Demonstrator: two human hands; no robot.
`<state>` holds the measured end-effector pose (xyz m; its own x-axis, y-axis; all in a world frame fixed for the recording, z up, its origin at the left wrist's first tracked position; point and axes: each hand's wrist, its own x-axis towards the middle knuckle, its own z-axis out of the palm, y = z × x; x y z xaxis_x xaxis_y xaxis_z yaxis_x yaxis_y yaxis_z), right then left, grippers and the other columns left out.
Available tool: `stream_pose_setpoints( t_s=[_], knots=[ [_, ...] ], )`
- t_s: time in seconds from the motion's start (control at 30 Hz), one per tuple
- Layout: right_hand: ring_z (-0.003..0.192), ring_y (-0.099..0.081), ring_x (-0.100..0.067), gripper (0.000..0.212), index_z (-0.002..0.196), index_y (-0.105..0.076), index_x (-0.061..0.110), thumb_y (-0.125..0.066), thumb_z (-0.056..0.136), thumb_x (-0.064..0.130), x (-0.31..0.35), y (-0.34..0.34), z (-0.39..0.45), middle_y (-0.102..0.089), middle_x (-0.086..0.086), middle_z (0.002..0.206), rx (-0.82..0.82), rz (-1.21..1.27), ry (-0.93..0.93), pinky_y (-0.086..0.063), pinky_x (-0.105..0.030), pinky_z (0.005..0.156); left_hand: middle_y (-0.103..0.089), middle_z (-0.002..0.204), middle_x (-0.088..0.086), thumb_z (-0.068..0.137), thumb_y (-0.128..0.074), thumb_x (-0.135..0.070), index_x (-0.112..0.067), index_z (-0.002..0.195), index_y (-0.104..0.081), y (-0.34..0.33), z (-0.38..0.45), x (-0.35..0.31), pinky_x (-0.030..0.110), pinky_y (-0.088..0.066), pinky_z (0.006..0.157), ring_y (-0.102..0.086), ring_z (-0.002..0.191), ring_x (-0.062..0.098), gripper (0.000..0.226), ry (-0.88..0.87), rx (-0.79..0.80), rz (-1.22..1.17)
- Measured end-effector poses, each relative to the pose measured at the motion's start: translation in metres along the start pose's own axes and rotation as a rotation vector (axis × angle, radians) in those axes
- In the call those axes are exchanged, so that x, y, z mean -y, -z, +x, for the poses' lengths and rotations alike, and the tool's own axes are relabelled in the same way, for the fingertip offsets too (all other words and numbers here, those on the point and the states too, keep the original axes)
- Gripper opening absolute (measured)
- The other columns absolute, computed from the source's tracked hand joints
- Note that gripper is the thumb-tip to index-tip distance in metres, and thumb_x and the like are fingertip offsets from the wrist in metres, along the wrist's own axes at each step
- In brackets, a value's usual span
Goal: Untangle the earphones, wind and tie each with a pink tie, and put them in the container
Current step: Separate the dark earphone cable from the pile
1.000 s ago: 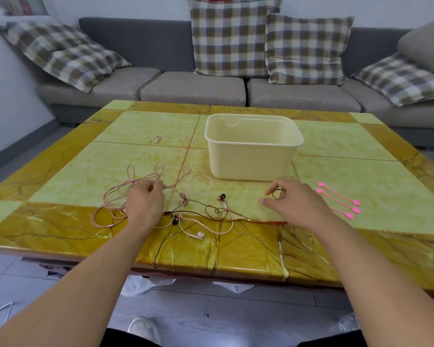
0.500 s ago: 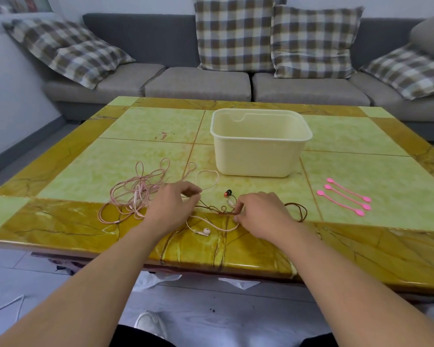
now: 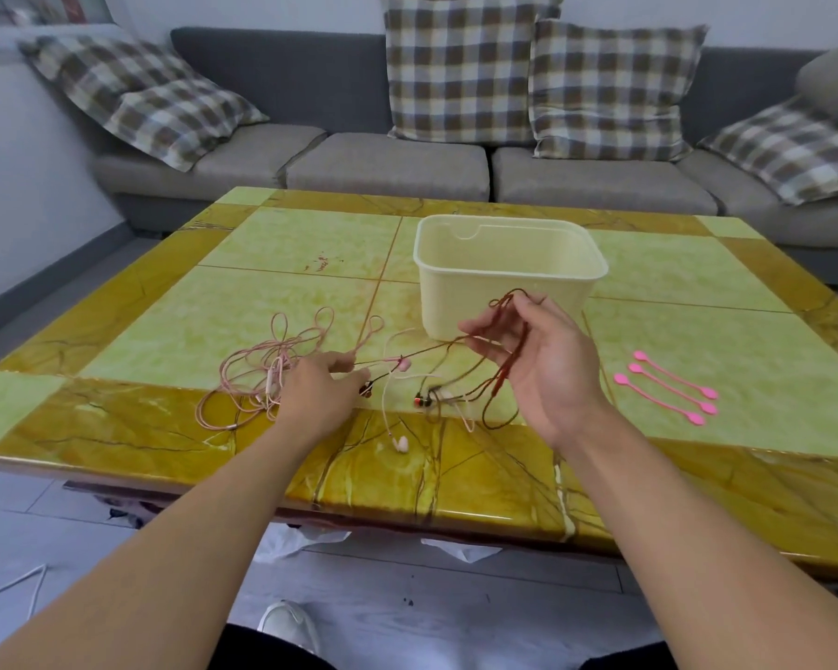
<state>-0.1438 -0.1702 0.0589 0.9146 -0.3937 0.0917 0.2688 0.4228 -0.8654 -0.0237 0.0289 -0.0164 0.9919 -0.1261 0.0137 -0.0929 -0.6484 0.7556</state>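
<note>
Right hand (image 3: 542,365) pinches loops of the dark brown earphone cord (image 3: 499,374), lifted above the tiled surface (image 3: 262,302); left hand (image 3: 320,394) pins the pink cord tangle (image 3: 262,374), grip unclear. Risk: pulling tightens the crossing, drags pink cord along

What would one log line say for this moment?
stage: untangling | right hand: lifting brown cord | left hand: on pink cord | container: empty

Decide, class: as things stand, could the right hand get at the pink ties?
Probably not yet. The way to the pink ties looks free, just beside the right hand, but that hand is holding loops of the brown earphone cable.
</note>
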Motion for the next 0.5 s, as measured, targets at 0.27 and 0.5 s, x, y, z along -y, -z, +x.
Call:
stream_pose_setpoints(
  t_s=[0.27,0.5],
  knots=[
    [0.063,-0.05,-0.012,0.019,0.103,-0.059,0.019,-0.064,0.098,0.036,-0.002,0.027,0.007,-0.059,0.003,0.076,-0.138,-0.738,-0.16,-0.033,-0.024,0.053,-0.064,0.076,-0.008,0.098,-0.061,-0.038,-0.02,0.084,-0.064,0.005,-0.001,-0.007,0.032,-0.042,0.063,-0.06,0.074,0.016,0.023,-0.114,-0.162,-0.016],
    [0.058,-0.057,-0.012,0.032,0.086,-0.077,0.039,-0.079,0.071,0.067,-0.012,0.027,0.005,-0.065,0.015,0.06,0.128,-1.416,-0.155,-0.046,-0.03,0.061,-0.064,0.077,-0.006,0.098,-0.061,-0.036,-0.022,0.084,-0.063,0.006,-0.006,-0.013,0.034,-0.05,0.064,-0.06,0.073,0.016,0.02,-0.218,-0.208,-0.019]
  ],
)
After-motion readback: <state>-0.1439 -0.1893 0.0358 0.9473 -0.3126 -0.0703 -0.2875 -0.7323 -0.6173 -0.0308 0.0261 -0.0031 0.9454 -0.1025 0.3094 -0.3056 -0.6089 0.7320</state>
